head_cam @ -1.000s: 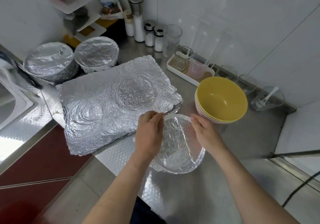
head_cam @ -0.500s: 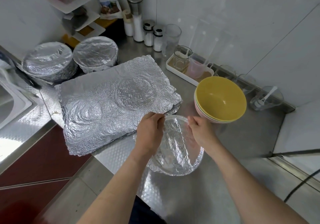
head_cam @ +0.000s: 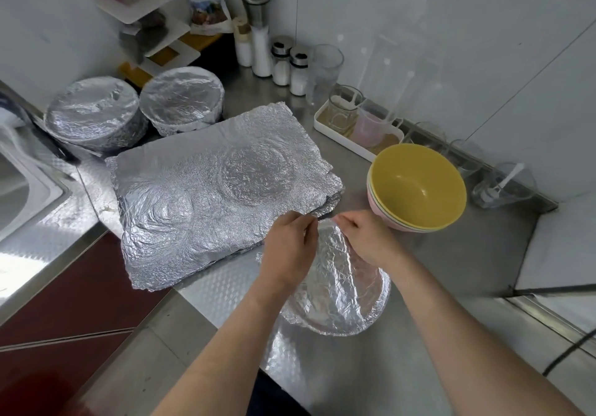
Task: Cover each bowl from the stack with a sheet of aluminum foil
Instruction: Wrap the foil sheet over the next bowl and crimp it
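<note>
Right, both hands are on the foil-wrapped bowl [head_cam: 348, 296], which sits at the front of the steel counter [head_cam: 458, 286], just beside the pile of foil sheets [head_cam: 200, 199]. The left hand [head_cam: 288, 248] has its fingers curled, pinching the foil at the bowl's far rim. The right hand [head_cam: 367, 238] pinches that same far edge close by, fingertips nearly meeting. To the right the stack of bowls [head_cam: 416, 186], yellow one uppermost, stands uncovered. Back left, a covered bowl [head_cam: 93, 112] and a second covered bowl [head_cam: 182, 99] sit side by side near the sink [head_cam: 19, 186].
</note>
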Action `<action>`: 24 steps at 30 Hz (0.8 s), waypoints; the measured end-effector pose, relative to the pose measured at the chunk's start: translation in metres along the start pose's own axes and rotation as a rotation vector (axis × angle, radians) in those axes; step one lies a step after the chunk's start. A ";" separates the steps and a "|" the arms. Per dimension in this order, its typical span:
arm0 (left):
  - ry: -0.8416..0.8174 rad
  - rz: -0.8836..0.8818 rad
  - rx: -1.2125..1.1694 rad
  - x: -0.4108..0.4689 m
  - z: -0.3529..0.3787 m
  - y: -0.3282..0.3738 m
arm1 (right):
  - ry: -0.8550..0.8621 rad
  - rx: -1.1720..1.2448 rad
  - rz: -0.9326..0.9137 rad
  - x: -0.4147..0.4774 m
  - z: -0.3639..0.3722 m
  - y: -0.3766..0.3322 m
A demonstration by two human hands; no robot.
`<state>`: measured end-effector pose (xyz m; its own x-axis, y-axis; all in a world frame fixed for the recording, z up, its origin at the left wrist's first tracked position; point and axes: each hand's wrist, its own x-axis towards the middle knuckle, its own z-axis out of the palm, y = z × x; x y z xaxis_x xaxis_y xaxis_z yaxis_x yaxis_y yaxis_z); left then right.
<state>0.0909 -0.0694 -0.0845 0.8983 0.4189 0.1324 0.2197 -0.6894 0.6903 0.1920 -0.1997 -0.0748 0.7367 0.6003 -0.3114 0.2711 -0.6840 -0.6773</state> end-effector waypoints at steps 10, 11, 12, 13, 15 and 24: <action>-0.105 0.042 0.002 0.002 -0.003 0.002 | -0.098 0.004 -0.039 0.002 -0.004 0.004; -0.106 0.042 0.008 0.002 -0.003 0.002 | -0.091 -0.002 -0.049 0.001 -0.004 0.004; -0.108 0.042 0.017 0.001 -0.002 0.001 | -0.080 -0.009 -0.056 0.000 -0.003 0.003; -0.110 0.038 0.023 0.002 -0.002 0.000 | -0.063 -0.010 -0.057 0.000 -0.002 0.003; -0.118 0.040 0.014 0.002 -0.002 0.000 | -0.031 0.010 -0.053 -0.003 0.000 0.001; 0.022 -0.083 0.073 -0.017 -0.021 -0.004 | 0.227 0.143 0.061 -0.030 0.003 0.020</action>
<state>0.0667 -0.0619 -0.0745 0.8674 0.4887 0.0937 0.3205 -0.6928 0.6460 0.1729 -0.2300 -0.0809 0.8734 0.4404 -0.2078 0.1438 -0.6409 -0.7540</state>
